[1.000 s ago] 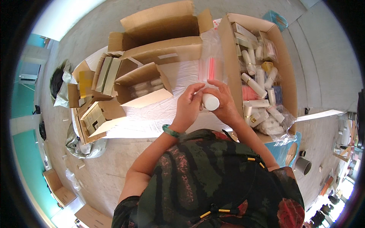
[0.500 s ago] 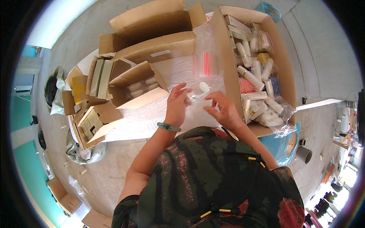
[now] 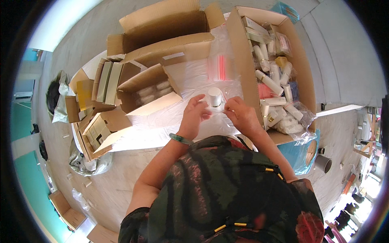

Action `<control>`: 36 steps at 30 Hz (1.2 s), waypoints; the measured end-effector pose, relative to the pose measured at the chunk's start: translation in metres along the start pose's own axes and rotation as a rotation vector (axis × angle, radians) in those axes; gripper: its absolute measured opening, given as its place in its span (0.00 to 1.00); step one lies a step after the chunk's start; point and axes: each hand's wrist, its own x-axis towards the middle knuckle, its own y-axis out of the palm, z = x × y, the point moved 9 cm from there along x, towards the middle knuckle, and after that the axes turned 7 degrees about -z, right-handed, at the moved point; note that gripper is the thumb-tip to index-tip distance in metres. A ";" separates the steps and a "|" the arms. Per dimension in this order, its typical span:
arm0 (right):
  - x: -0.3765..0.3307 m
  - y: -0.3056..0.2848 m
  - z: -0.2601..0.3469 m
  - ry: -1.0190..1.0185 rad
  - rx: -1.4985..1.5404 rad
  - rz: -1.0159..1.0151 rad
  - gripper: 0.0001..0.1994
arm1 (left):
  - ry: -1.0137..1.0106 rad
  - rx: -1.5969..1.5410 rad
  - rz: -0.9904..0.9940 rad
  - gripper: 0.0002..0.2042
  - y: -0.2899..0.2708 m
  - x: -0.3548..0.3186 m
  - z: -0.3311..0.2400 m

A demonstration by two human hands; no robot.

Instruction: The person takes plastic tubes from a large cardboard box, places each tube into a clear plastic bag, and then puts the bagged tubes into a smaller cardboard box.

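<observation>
Likely light, stiff and slick, best held round its sides, the white bottle (image 3: pixel 214 96) sits between the left hand (image 3: pixel 193 116), fingers loosely spread, and the right hand (image 3: pixel 244 116), whose grip I cannot tell.

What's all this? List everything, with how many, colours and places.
Cylindrical bottle: one, white, centre
Clear plastic stack: one, red-striped, beyond the bottle
Large open carton: one, brown, far side
Deep carton: one, brown, right
Other bottles: many, white, inside the deep carton
Small carton: one, brown, left of centre
Flat boxes: two, greyish, farther left
Small boxes: several, cream, lower left
Sheet: one, white, under the cartons
Plastic wraps: two, blue, near the deep carton
Sacks: two, whitish, left floor
Round vessel: one, grey, right floor
Bracelet: one, green, left wrist
Patterned top: one, dark, bottom
Left hand: one, bare, bottle's left
Right hand: one, bare, bottle's right
</observation>
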 end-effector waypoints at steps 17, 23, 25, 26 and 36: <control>0.004 -0.049 0.022 0.241 0.928 -0.104 0.21 | 0.077 0.010 0.441 0.24 0.041 -0.021 -0.002; -0.015 -0.026 -0.016 0.228 0.499 0.304 0.34 | 0.047 -0.384 0.468 0.22 0.056 -0.034 -0.034; -0.022 -0.024 -0.005 0.247 0.489 0.404 0.36 | 0.077 -0.350 0.459 0.22 0.058 -0.032 -0.034; -0.023 -0.026 -0.006 0.237 0.499 0.415 0.37 | 0.091 -0.336 0.455 0.22 0.059 -0.031 -0.033; -0.025 -0.050 -0.057 0.442 0.594 0.221 0.11 | 0.155 -0.325 0.348 0.22 0.076 -0.026 -0.027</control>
